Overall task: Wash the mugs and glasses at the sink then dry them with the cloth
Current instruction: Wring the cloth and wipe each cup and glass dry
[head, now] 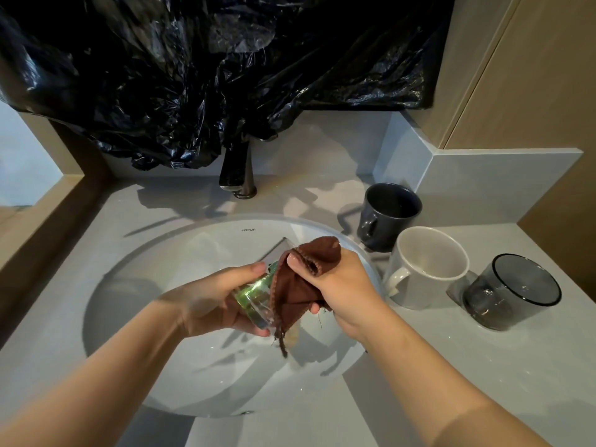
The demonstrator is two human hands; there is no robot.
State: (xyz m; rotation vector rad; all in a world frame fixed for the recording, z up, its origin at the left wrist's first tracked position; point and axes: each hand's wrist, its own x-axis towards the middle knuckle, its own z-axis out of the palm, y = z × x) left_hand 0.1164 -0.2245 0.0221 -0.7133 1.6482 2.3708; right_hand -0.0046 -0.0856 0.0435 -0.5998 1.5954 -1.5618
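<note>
**Green-tinted glass held over the basin, cloth pressed to it**

The left hand (213, 301) grips a clear green-tinted drinking glass (258, 293), tilted above the white oval sink (135, 275). The right hand (338, 285) pinches a brown cloth (303, 279) against the glass's side. On the grey surface (483, 366) to the right stand a dark grey mug (387, 217), a white mug (425, 269) and a smoky grey tumbler (512, 291).

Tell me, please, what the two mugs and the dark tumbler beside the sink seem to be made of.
The dark grey mug looks like glazed ceramic: opaque, soft sheen. The white mug also seems ceramic: opaque, smooth. The smoky grey see-through tumbler is glass or perhaps plastic: the counter shows through it.
</note>
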